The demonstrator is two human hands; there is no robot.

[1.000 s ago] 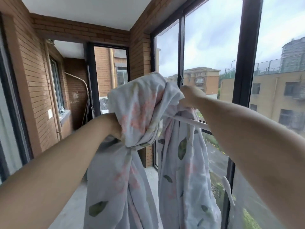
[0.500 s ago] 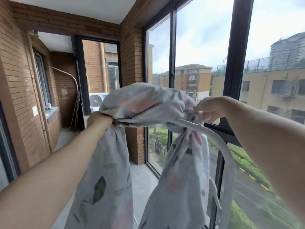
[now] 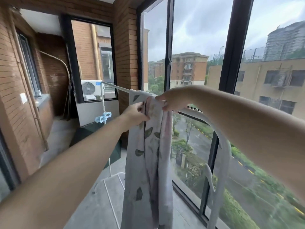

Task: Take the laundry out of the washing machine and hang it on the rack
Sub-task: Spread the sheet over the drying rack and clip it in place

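A pale sheet point(image 3: 148, 162) printed with green leaves and pink patches hangs bunched over the top bar of the white drying rack point(image 3: 115, 87) and falls in long folds toward the floor. My left hand point(image 3: 136, 114) pinches the sheet's near edge just under the bar. My right hand point(image 3: 171, 100) grips the bunched cloth at the bar on the window side. The rack's right end curves down point(image 3: 224, 146) beside the glass. The washing machine is out of view.
A light blue clothes peg point(image 3: 103, 117) hangs on the rack's thin left upright. Lower rack wires point(image 3: 112, 184) stretch below. Tall black-framed windows point(image 3: 170, 47) close the right side, a brick wall point(image 3: 14, 96) the left. An air-conditioner unit point(image 3: 90, 89) sits behind the far window.
The sheet has dropped from a raised bundle onto the rack's top bar and now hangs straight down. Both hands have come lower and closer together on the cloth at the bar.
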